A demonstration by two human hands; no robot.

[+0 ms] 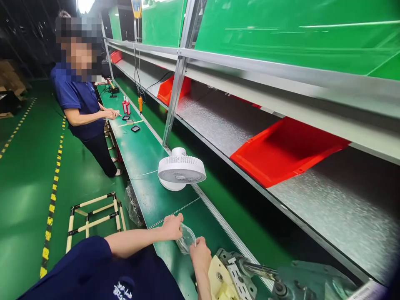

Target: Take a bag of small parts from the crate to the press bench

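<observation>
Plastic bag (186, 238), clear & crumpled, sits btwn your two hands at the near end of the green table (146, 154), low in the head view. Your left hand (172, 226) has its grip closed on the bag's upper left edge; your right hand (200, 253) has its grip closed on the lower right side. Both touching it, bag stretched btwn them just above the table. Cream & metal fixture (229, 273) just right of your right hand. White fan (181, 170) lies face-up further along the table, well apart. Co-worker's hand (111, 113) rests at the far end near red-white bottles (126, 106). Red bin (286, 152) on shelf at right.
</observation>
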